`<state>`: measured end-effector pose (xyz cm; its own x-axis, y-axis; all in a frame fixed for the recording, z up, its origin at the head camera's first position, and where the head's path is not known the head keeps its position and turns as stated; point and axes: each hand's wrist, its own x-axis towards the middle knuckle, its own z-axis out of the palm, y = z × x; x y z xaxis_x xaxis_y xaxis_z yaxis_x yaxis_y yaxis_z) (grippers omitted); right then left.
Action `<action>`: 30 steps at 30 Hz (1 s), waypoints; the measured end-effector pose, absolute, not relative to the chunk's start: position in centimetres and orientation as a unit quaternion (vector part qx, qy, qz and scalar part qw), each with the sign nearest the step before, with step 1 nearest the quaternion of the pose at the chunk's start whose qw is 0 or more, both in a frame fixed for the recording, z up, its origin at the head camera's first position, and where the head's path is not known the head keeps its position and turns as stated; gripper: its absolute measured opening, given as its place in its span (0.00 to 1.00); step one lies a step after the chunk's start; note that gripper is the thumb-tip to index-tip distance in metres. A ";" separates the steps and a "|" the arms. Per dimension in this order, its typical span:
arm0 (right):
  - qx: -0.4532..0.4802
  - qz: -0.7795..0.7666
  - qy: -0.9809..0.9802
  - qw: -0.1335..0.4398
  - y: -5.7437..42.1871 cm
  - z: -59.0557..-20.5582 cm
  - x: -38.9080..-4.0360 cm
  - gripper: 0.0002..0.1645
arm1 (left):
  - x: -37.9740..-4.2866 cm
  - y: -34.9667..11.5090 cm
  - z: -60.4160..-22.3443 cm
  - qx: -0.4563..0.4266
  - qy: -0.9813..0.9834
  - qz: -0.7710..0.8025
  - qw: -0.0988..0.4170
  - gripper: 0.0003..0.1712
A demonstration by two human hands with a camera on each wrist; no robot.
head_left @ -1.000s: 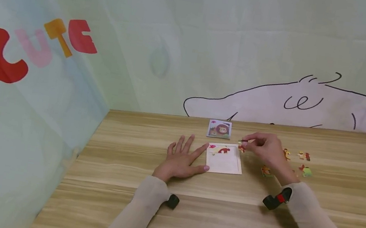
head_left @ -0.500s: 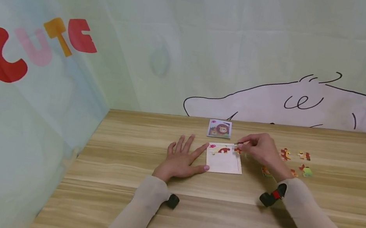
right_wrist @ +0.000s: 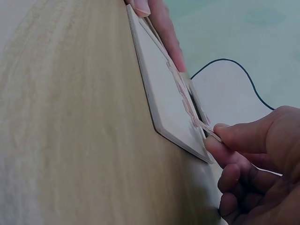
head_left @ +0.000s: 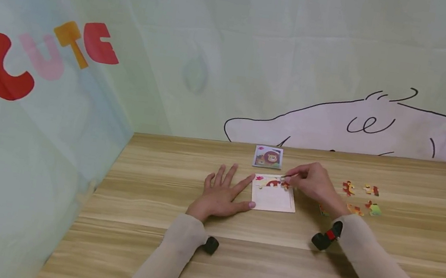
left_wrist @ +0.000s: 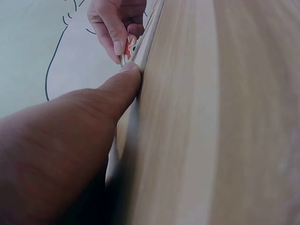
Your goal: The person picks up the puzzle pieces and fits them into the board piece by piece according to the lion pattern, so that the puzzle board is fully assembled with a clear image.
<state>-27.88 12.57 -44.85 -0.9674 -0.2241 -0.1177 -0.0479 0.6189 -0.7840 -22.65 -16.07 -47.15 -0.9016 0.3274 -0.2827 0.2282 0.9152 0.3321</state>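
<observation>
The right hand (head_left: 313, 183) pinches a piece (head_left: 285, 186) at the far right corner of the tray (head_left: 272, 200); the left hand (head_left: 220, 199), fingers spread, touches the tray's left edge. This looks like the fitting step; next, the piece likely needs lining up and pushing flat; fingers hide some of it.

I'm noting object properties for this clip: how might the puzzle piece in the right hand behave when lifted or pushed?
The puzzle piece is probably stiff: pinched at one edge by the right hand, it shows no visible bend. It looks thin, so likely light. Being flat, it would probably slide rather than roll if pushed across the white tray.
</observation>
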 end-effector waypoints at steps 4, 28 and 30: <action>-0.069 -0.430 0.893 0.110 12.2 -45.0 -27.8 0.12 | -22.6 -16.1 -47.3 0.144 0.964 0.149 0.169 0.49; -0.086 -0.368 0.919 0.117 11.0 -44.6 -28.5 0.13 | -22.6 -16.0 -47.1 0.137 0.965 0.144 0.172 0.49; -0.082 -0.364 0.920 0.121 10.9 -44.5 -28.5 0.13 | -22.7 -16.0 -47.1 0.137 0.965 0.144 0.172 0.49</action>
<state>-28.54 10.94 -44.48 -0.9572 -0.2385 -0.1637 -0.0620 0.7219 -0.6892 -22.66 -15.99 -47.06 -0.9034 0.3145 -0.2916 0.2159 0.9209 0.3244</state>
